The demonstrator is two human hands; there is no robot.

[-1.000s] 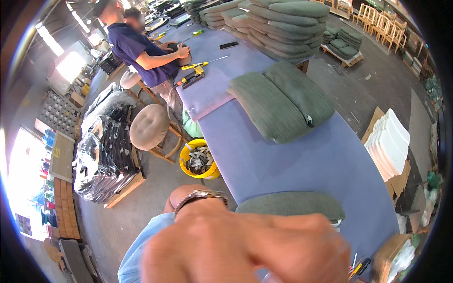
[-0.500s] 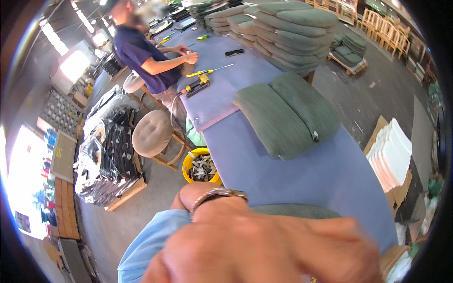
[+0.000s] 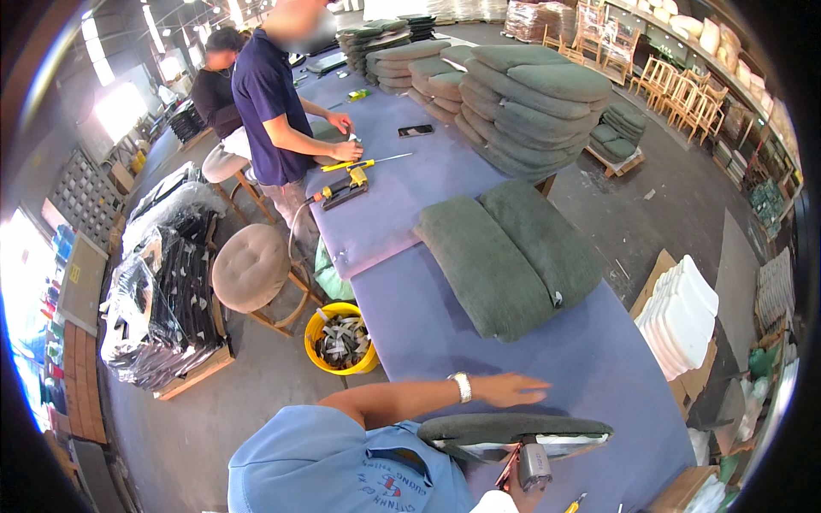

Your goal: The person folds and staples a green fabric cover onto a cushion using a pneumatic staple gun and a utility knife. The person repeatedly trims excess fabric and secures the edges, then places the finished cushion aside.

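Observation:
My left hand, a metal watch on its wrist, is stretched flat over the blue-grey tabletop with its fingers straight, holding nothing. Just nearer to me, a dark green seat cushion stands tilted on edge, its pale underside partly showing. At the lower edge my right hand, mostly hidden, is closed around a grey tool that looks like a staple gun. The tool's head is at the cushion's underside; whether it touches is unclear. Beyond my left hand, two green cushions lie side by side.
A yellow cutter lies near the front edge. Tall cushion stacks, a phone and a yellow air gun are farther along the table. A yellow scrap bucket and round stool stand left. A co-worker handles a cushion.
A blurred hand close to the camera is gone; my left hand is now low over the table. The near cushion and grey tool have come into sight. The view has shifted.

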